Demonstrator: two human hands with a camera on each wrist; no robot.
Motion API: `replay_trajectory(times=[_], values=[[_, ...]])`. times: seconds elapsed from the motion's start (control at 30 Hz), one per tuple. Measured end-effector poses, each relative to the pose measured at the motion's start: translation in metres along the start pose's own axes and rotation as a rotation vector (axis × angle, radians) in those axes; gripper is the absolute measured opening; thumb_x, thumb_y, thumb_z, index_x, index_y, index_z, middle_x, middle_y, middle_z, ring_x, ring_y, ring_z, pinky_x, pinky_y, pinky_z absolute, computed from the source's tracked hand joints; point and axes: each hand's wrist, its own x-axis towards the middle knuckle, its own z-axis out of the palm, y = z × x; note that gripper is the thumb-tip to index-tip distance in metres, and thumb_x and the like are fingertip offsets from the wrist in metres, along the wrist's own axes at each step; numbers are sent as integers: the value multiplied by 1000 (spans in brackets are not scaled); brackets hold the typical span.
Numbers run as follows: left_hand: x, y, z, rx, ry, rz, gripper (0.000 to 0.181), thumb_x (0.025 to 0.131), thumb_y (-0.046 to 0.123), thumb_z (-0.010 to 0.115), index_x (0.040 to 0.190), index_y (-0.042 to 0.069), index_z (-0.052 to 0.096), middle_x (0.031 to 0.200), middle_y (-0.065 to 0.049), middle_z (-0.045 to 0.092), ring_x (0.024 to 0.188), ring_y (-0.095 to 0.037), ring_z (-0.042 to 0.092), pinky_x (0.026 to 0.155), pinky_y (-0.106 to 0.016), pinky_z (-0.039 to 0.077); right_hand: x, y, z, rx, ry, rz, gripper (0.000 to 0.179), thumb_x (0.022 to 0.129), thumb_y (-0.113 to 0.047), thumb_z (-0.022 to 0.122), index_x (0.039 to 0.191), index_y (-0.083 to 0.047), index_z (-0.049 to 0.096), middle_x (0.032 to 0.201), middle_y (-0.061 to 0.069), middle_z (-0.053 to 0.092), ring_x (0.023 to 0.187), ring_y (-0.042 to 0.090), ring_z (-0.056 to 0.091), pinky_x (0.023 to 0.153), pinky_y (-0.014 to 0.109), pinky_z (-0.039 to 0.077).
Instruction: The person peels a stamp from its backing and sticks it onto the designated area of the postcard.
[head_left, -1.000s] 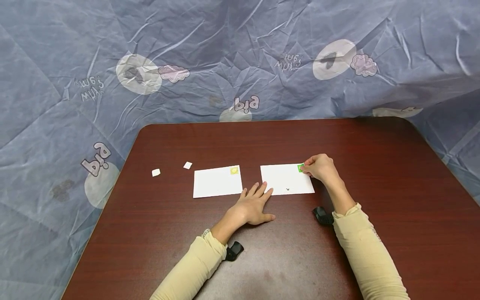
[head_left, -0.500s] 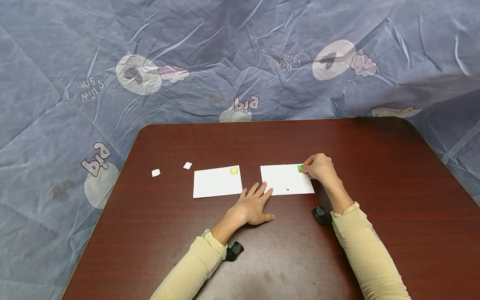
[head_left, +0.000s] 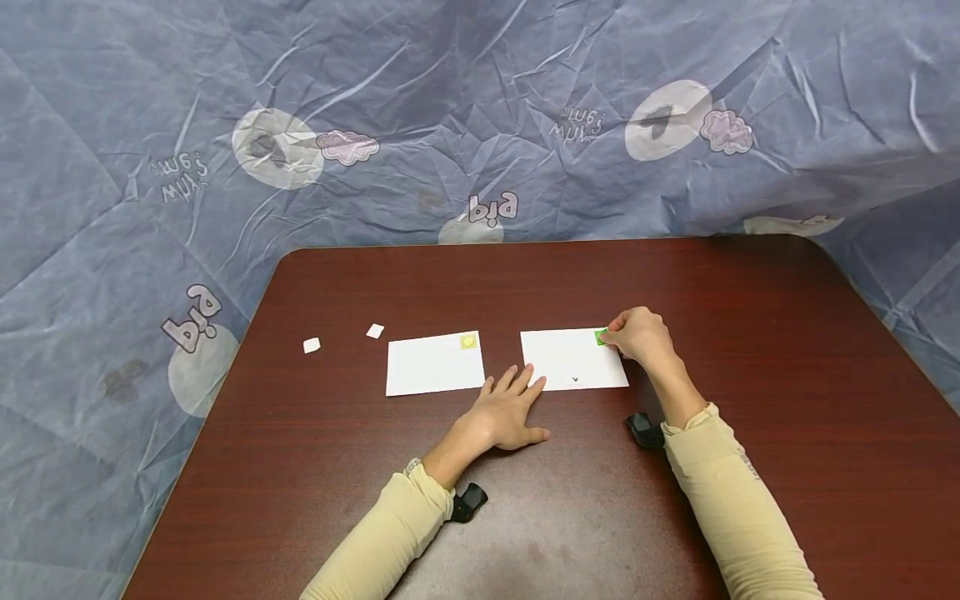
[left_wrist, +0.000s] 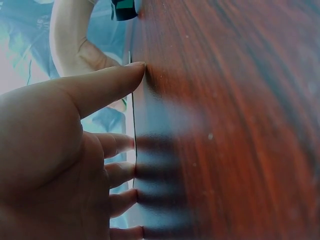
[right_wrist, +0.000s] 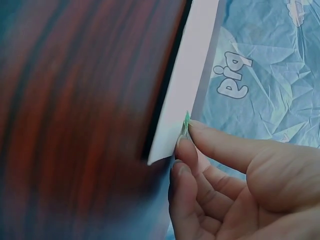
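Note:
In the head view my right hand (head_left: 642,335) is at the top right corner of a white envelope-like sheet (head_left: 562,354). It pinches a small green square sticker (head_left: 600,336) there between thumb and index finger. The right wrist view shows the green sticker (right_wrist: 187,120) standing up a little from the sheet (right_wrist: 192,65), partly hidden by the fingertips. My left hand (head_left: 504,417) lies with spread fingers, its fingertips on the lower left corner of that sheet and the table near it. A small dark mark sits near the sheet's lower edge.
Left of it lies a second white sheet (head_left: 431,368) with a yellow square sticker (head_left: 468,342) in its top right corner. Two small white paper squares, one nearer (head_left: 376,331) and one farther left (head_left: 312,345), lie on the brown table (head_left: 480,283). A blue patterned cloth (head_left: 420,100) hangs behind.
Almost nothing differs. The right forearm has shifted very slightly left, while its fingers keep hold of the green sticker at the same corner. The left hand is still.

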Motion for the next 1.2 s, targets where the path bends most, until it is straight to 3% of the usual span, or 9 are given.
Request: replay_trajectory(times=[0.4,0.67,0.8,0.97,1.2], values=[[0,0,0,-2,-2,-1,77,93,50,55,153,20,19,159,-3,7,144,-22,5,113,-47,12,-1,1,0,-2,-16,16,22,87,-19,71,90,0,62,75,9,61,60,16,55,53,28,44],[0,1,0,9,-5,1,77,93,51,54,154,21,18,159,-2,7,144,-22,5,113,-46,12,3,8,-6,68,-96,-27,33,96,-29,57,99,4,60,86,13,58,74,23,59,62,30,54],[0,1,-1,15,-9,-1,77,93,51,54,154,21,18,159,-2,7,144,-21,4,113,-46,12,5,10,-11,-14,-78,-54,38,97,-35,54,101,2,60,88,13,58,80,28,57,66,36,48],[0,1,-2,12,-8,-4,77,93,51,54,154,21,17,159,-2,7,144,-21,4,113,-46,12,6,9,-12,-114,-48,-57,45,96,-41,52,110,1,57,108,20,56,100,40,51,76,51,42],[1,0,-1,10,-12,-6,77,93,51,54,154,22,17,159,-1,6,144,-21,4,113,-46,11,7,8,-8,-218,-56,-78,61,97,-41,49,135,6,41,132,35,32,121,53,31,91,65,32]])
